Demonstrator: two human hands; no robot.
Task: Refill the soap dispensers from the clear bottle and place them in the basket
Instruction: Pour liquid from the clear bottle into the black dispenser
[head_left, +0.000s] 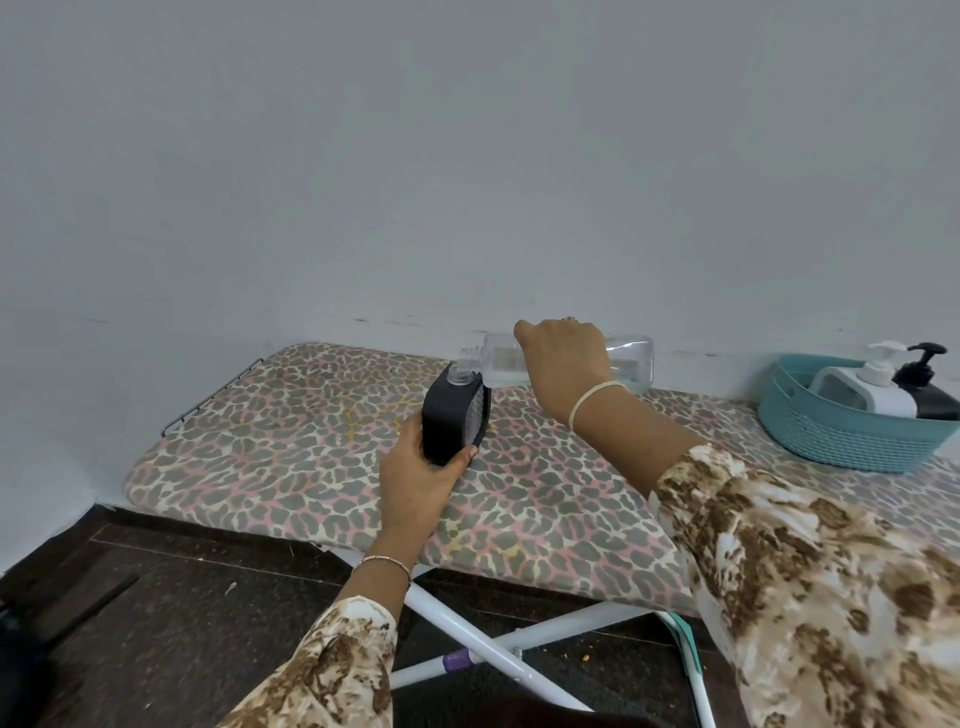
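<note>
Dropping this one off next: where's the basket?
Head view: the teal basket sits at the far right on the ironing board, right of the right hand.

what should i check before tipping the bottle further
1. Clear bottle mouth over black dispenser neck: ok.
2. Left hand grips the dispenser's base: ok.
3. Right hand wrapped round the bottle: ok.
4. Dispenser fill level: cannot tell, body opaque.
5. Its pump top within sight: not ok, none seen.
6. Room left in basket: ok.
</note>
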